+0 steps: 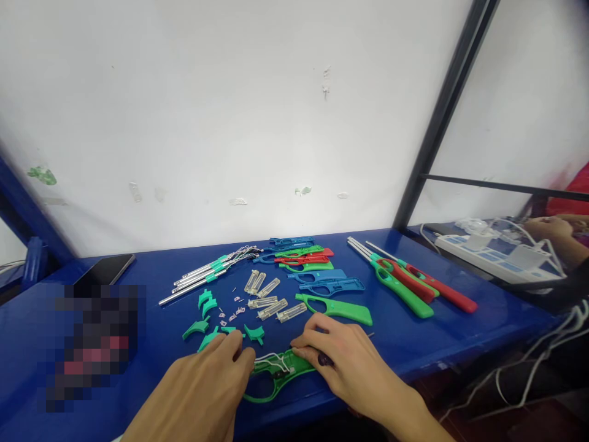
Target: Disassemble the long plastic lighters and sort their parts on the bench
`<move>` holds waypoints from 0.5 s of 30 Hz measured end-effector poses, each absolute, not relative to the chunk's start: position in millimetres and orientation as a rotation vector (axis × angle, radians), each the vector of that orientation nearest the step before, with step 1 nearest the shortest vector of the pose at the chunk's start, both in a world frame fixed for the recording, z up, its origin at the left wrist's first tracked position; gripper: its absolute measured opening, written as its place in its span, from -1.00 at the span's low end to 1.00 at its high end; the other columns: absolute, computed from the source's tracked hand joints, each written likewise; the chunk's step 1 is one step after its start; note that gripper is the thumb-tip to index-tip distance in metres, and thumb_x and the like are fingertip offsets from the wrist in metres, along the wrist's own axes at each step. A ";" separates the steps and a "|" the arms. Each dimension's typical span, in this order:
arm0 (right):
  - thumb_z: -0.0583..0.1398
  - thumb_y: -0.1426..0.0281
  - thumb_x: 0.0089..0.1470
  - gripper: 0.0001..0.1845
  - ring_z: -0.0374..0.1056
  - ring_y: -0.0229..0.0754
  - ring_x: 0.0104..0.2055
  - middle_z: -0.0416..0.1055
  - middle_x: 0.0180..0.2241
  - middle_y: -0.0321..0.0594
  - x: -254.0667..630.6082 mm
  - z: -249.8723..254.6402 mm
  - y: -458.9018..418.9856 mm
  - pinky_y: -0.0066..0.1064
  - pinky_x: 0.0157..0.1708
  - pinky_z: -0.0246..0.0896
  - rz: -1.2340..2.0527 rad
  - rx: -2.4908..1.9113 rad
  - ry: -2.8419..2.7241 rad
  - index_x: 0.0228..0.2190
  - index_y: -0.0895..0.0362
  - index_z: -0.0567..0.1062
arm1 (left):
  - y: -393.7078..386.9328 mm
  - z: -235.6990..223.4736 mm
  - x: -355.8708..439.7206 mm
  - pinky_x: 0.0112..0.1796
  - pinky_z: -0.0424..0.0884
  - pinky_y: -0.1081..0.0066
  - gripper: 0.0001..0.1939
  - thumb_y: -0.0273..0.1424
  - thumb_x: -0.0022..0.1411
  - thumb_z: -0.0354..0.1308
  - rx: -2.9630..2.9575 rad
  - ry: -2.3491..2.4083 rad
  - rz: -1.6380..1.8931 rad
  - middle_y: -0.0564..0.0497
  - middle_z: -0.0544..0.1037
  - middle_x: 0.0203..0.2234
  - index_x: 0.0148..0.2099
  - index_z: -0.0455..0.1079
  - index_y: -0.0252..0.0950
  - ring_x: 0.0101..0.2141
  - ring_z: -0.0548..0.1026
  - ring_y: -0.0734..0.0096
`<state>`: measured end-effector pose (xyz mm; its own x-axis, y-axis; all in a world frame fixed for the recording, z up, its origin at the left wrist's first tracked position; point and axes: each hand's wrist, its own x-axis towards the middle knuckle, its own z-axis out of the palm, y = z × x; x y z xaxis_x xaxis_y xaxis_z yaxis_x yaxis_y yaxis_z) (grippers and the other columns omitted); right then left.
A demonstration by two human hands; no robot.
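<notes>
A green plastic lighter shell half (pixel 276 373) with white wires laid in it lies at the near edge of the blue table (pixel 460 344). My left hand (pixel 207 387) rests on its left end, fingers curled and pressed against the shell. My right hand (pixel 345 356) presses on its right end, fingertips pinched on the shell over a dark tube. Just beyond lie small green triggers (pixel 207 304), clear plastic fuel cells (pixel 271 304) and tiny metal bits.
Metal tubes with green ends (pixel 202 276) lie back left. Blue, green and red shell halves (pixel 313 270) are piled at the middle, finished long lighters (pixel 409 282) to the right. A phone (pixel 105 269) lies far left. Another person's hand (pixel 552 230) and a power strip (pixel 497 255) are at right.
</notes>
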<state>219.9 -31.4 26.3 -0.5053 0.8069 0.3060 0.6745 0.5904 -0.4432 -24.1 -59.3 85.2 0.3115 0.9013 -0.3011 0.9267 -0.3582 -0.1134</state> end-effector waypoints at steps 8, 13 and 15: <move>0.20 0.44 0.43 -0.81 0.45 -0.23 -0.26 0.51 -0.14 -0.37 220.2 25.7 -31.3 -0.37 -0.31 0.13 0.376 -1.190 -2.336 -0.13 -0.06 0.60 | -57.2 75.7 -41.8 -0.12 0.61 0.05 -0.39 -0.65 0.17 -0.10 2.727 1.660 -0.254 -0.05 0.61 -0.03 0.06 0.57 -0.02 -0.19 0.60 0.03; 0.19 0.43 0.43 -0.83 0.43 -0.23 -0.27 0.49 -0.14 -0.37 220.6 23.8 -32.2 -0.36 -0.33 0.09 0.360 -1.200 -2.337 -0.16 -0.04 0.59 | -61.0 64.1 -60.9 -0.36 0.47 0.27 -0.51 -0.59 0.23 -0.09 3.149 1.597 0.562 0.05 0.62 -0.23 -0.07 0.56 0.00 -0.36 0.56 0.22; 0.19 0.43 0.43 -0.83 0.43 -0.23 -0.27 0.49 -0.15 -0.37 220.4 23.3 -32.6 -0.36 -0.34 0.07 0.354 -1.192 -2.335 -0.16 -0.04 0.58 | -61.7 67.4 -59.0 -0.40 0.42 0.30 -0.55 -0.59 0.25 -0.08 3.190 1.592 0.690 0.06 0.60 -0.27 -0.12 0.54 -0.02 -0.38 0.55 0.25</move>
<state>220.4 -32.6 23.3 -0.4978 0.8113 0.3067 0.6840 0.5846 -0.4363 -59.0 -61.7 67.4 0.5704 0.6356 0.5202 0.8142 -0.5209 -0.2563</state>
